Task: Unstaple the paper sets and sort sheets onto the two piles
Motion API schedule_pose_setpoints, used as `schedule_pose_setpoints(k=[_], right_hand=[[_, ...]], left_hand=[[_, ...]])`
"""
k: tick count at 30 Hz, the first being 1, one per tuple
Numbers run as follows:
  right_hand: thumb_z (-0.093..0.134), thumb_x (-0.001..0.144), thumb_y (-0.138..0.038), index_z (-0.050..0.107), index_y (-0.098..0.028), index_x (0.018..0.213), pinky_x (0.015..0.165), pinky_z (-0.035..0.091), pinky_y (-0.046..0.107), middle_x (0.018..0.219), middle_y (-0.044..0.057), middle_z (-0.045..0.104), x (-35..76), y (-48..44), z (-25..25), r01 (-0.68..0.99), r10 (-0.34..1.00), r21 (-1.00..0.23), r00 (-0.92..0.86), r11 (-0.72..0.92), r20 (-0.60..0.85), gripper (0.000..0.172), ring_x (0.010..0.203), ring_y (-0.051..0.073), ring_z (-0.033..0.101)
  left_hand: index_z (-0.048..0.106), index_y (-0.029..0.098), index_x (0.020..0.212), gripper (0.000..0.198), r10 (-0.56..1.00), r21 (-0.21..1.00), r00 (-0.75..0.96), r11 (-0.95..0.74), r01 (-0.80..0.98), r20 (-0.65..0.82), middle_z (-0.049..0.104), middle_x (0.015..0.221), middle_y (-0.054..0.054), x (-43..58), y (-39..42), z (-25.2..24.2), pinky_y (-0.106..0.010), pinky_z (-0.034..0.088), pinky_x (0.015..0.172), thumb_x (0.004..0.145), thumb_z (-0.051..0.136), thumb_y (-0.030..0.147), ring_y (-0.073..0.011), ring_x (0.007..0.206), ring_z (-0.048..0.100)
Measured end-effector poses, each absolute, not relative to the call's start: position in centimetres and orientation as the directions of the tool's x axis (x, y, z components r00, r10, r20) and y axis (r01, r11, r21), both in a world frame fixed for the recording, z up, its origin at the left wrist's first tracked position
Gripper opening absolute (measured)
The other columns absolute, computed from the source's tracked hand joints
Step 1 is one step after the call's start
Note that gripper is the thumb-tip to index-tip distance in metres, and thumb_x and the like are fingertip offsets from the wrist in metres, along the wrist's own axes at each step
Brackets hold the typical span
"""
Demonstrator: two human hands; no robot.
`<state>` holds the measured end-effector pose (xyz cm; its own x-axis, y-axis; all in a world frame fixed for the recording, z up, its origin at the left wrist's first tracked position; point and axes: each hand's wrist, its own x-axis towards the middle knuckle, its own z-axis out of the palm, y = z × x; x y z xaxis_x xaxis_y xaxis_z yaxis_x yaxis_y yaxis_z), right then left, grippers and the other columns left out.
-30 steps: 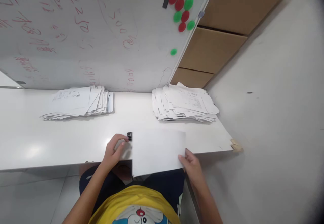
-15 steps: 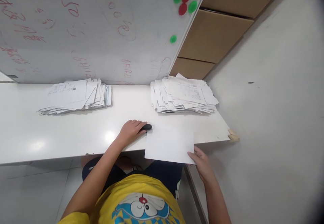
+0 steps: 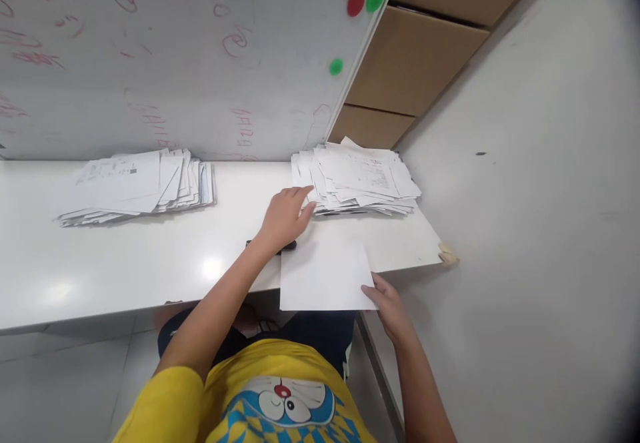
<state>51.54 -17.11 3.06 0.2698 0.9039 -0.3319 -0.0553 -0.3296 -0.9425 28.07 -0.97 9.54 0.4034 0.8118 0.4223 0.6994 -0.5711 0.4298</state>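
Observation:
My right hand (image 3: 390,299) pinches the right edge of a blank white sheet of paper (image 3: 325,276), thumb on top. The sheet partly overhangs the table's front edge. Fingers reaching forward and thumb apart, my left hand (image 3: 290,215) is open at the left edge of the right paper stack (image 3: 367,176); whether the fingertips touch it I cannot tell. Beneath my left wrist lies a slim black object (image 3: 289,246), shaped like a stapler, partly covered by the arm and close to the sheet's upper left corner.
Another loose paper stack (image 3: 125,183) sits on the left of the white table (image 3: 125,256). A whiteboard (image 3: 175,83) with red writing and round magnets stands behind. Cardboard boxes (image 3: 415,59) are beyond it, and a pale wall (image 3: 530,203) rises at the right.
My left hand has let go of the black object and moved forward and right to the right stack. My right hand still holds the sheet. The view has shifted slightly.

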Motion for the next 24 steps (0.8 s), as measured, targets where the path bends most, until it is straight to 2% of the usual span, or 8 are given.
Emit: schedule_pose_setpoints(k=[3, 5, 8, 12, 15, 17, 20, 24], right_hand=[[0.076, 0.065, -0.046, 0.070, -0.020, 0.103, 0.076, 0.051, 0.037, 0.096, 0.008, 0.074, 51.6, -16.9, 3.1, -0.023, 0.914, -0.953, 0.277, -0.301, -0.295, 0.047, 0.085, 0.026, 0.067], [0.073, 0.069, -0.047, 0.068, -0.020, 0.105, 0.076, 0.051, 0.036, 0.095, 0.007, 0.074, 51.7, -16.9, 3.1, 0.005, 0.922, -0.958, 0.274, -0.285, -0.273, 0.045, 0.084, 0.025, 0.066], [0.068, 0.073, -0.046, 0.067, -0.020, 0.106, 0.062, 0.050, 0.030, 0.084, 0.003, 0.072, 51.6, -17.1, 2.8, 0.044, 0.929, -0.960, 0.268, -0.276, -0.255, 0.042, 0.070, 0.020, 0.063], [0.065, 0.074, -0.041, 0.065, -0.018, 0.107, 0.044, 0.043, 0.026, 0.073, 0.000, 0.066, 51.0, -17.0, 2.4, 0.094, 0.925, -0.949, 0.274, -0.300, -0.265, 0.040, 0.055, 0.016, 0.055], [0.065, 0.071, -0.038, 0.067, -0.019, 0.104, 0.048, 0.047, 0.030, 0.075, 0.001, 0.068, 51.2, -16.6, 2.2, 0.147, 0.919, -0.947, 0.324, -0.285, -0.226, 0.038, 0.056, 0.018, 0.058], [0.067, 0.068, -0.036, 0.069, -0.020, 0.099, 0.062, 0.052, 0.035, 0.084, 0.005, 0.072, 52.3, -16.1, 2.4, 0.199, 0.916, -0.951, 0.373, -0.236, -0.149, 0.034, 0.069, 0.022, 0.064], [0.071, 0.062, -0.033, 0.072, -0.021, 0.090, 0.080, 0.051, 0.039, 0.094, 0.007, 0.074, 55.0, -14.8, 3.1, 0.283, 0.869, -0.937, 0.493, -0.205, -0.041, 0.030, 0.089, 0.027, 0.065], [0.071, 0.055, -0.031, 0.071, -0.019, 0.081, 0.081, 0.049, 0.039, 0.087, 0.007, 0.072, 59.5, -11.2, 5.1, 0.337, 0.785, -0.911, 0.619, -0.236, 0.026, 0.029, 0.089, 0.028, 0.062]], left_hand=[[0.053, 0.015, 0.124, 0.035, 0.780, 0.285, 0.540, -0.621, 0.730, 0.317, 0.064, 0.111, -0.012, 31.4, 1.4, 8.0, -0.042, 0.041, 0.089, 0.095, 0.039, 0.028, -0.0269, 0.107, 0.055], [0.051, 0.015, 0.126, 0.037, 0.753, 0.266, 0.585, -0.655, 0.707, 0.302, 0.061, 0.113, -0.014, 32.6, 2.1, 6.2, -0.043, 0.039, 0.091, 0.091, 0.043, 0.021, -0.0278, 0.109, 0.053], [0.044, 0.013, 0.133, 0.046, 0.710, 0.245, 0.620, -0.700, 0.670, 0.334, 0.056, 0.120, -0.018, 33.1, 2.6, 4.5, -0.045, 0.037, 0.093, 0.088, 0.043, 0.015, -0.0307, 0.114, 0.049], [0.043, 0.010, 0.135, 0.046, 0.677, 0.231, 0.613, -0.726, 0.648, 0.407, 0.060, 0.115, -0.018, 32.8, 2.6, 5.8, -0.044, 0.040, 0.088, 0.089, 0.040, 0.016, -0.0307, 0.109, 0.052], [0.048, 0.014, 0.131, 0.041, 0.661, 0.328, 0.513, -0.734, 0.595, 0.548, 0.063, 0.109, -0.013, 31.1, 1.7, 8.2, -0.041, 0.041, 0.089, 0.092, 0.038, 0.018, -0.0264, 0.107, 0.054], [0.053, 0.017, 0.125, 0.036, 0.673, 0.403, 0.403, -0.714, 0.573, 0.620, 0.065, 0.107, -0.010, 28.4, 0.4, 9.3, -0.040, 0.041, 0.093, 0.093, 0.037, 0.021, -0.0241, 0.107, 0.054], [0.061, 0.020, 0.112, 0.029, 0.718, 0.464, 0.267, -0.642, 0.611, 0.642, 0.066, 0.106, -0.008, 22.3, -2.4, 9.0, -0.041, 0.040, 0.097, 0.093, 0.040, 0.026, -0.0243, 0.109, 0.055], [0.062, 0.022, 0.112, 0.029, 0.798, 0.506, 0.086, -0.457, 0.731, 0.596, 0.066, 0.109, -0.009, 14.1, -7.4, 5.7, -0.043, 0.040, 0.099, 0.092, 0.044, 0.032, -0.0271, 0.112, 0.055]])
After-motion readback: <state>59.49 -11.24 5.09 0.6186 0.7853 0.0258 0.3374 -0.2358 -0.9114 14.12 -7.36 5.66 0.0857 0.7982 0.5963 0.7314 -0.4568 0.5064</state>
